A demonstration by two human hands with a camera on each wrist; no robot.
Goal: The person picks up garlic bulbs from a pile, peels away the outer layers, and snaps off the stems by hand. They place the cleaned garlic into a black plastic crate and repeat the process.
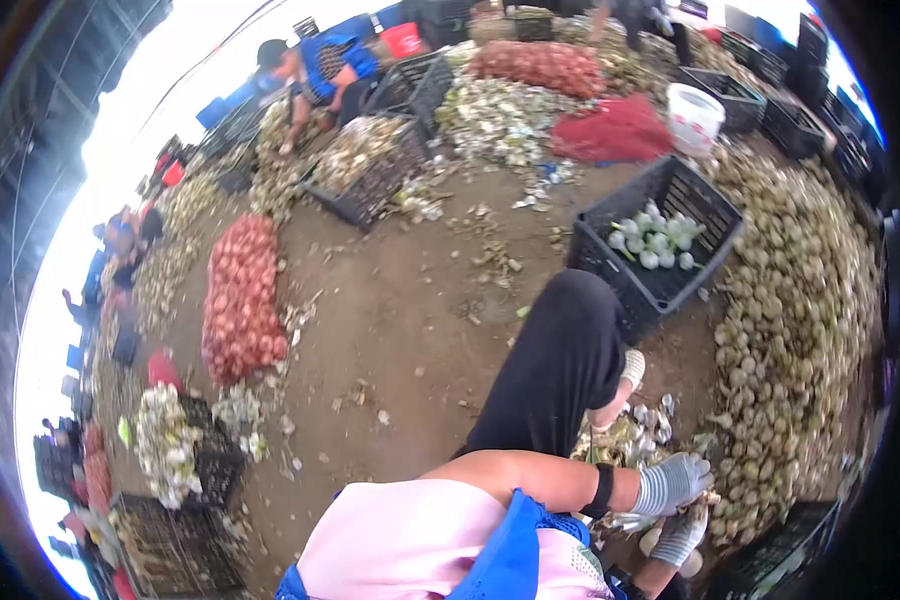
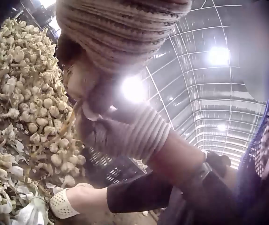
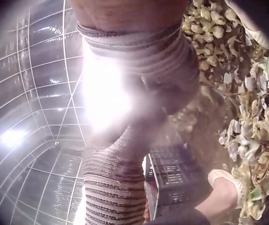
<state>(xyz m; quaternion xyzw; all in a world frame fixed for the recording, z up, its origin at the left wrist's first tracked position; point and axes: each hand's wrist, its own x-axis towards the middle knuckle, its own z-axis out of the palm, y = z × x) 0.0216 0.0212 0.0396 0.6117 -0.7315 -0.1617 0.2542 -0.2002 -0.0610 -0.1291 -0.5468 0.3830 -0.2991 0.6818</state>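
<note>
In the head view, my left hand [image 1: 673, 484] and right hand [image 1: 682, 533], both in striped knit gloves, meet at the lower right beside the heap of garlic [image 1: 790, 380]. Between them is a garlic bulb [image 1: 709, 498], mostly covered by the fingers. The left wrist view shows my left hand [image 2: 120, 35] above, fingers curled around the bulb. Below it my right hand [image 2: 125, 131] has its fingers and thumb bent at a white piece of its skin [image 2: 90, 113]. In the right wrist view, glare and blur hide the contact between the hands.
A black crate [image 1: 625, 285] holding several white bulbs [image 1: 658, 240] stands past my knee. Peeled skins [image 2: 12, 187] lie near my shoe [image 1: 632, 370]. Filled red net sacks [image 1: 242, 300], a white bucket [image 1: 695, 118] and other crates surround the dirt floor. People sit farther off.
</note>
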